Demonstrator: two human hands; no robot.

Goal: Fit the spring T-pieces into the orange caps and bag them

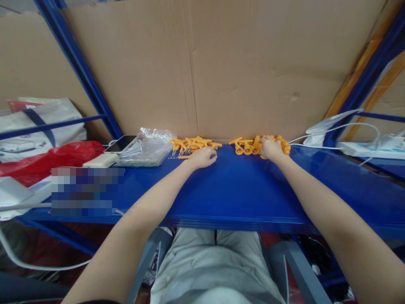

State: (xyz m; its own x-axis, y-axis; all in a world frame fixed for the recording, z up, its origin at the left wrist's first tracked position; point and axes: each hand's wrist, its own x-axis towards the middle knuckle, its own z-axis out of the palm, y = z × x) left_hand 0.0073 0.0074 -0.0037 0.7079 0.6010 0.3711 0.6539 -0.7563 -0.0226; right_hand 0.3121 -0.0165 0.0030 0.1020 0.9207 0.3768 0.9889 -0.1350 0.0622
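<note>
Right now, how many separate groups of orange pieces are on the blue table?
2. One group lies partly behind the left hand; the other group is farther right, partly covered by the right hand. Some pieces may be hidden.

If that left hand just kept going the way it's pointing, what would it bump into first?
Probably the right end of the orange pieces just beyond the left hand. Depth is hard to judge; passing above them, it would likely meet the cardboard behind.

Single head-worn cam, looks forward and down from above the lap [218, 264], near the blue counter [240, 190]; cardboard [253, 63] backing fills top of frame.
</note>
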